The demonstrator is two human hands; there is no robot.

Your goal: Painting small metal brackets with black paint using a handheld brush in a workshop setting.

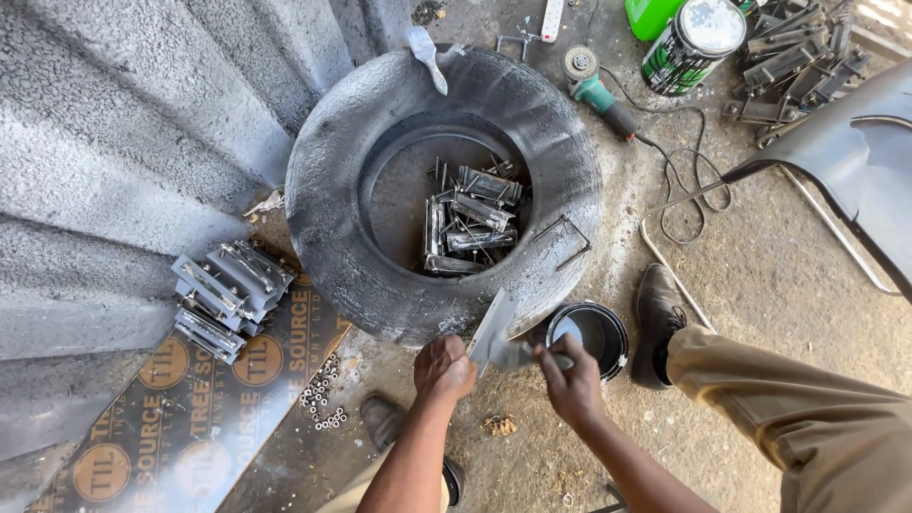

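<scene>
Bracket [494,332], grey metal, sits grasped by left hand [444,368]; right hand [570,380] fingers pinch a brush [521,355], paint can [589,334] at one o'clock.

Bare, dusty concrete floor [788,275] in bright daylight; grey painted corrugated metal sheet [114,142] on the left; far right, perhaps a grey metal-framed chair [845,142].

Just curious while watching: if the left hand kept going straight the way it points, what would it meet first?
Probably the near wall of the tyre: the left hand points up-frame right at its edge, though depth is unclear.
</scene>
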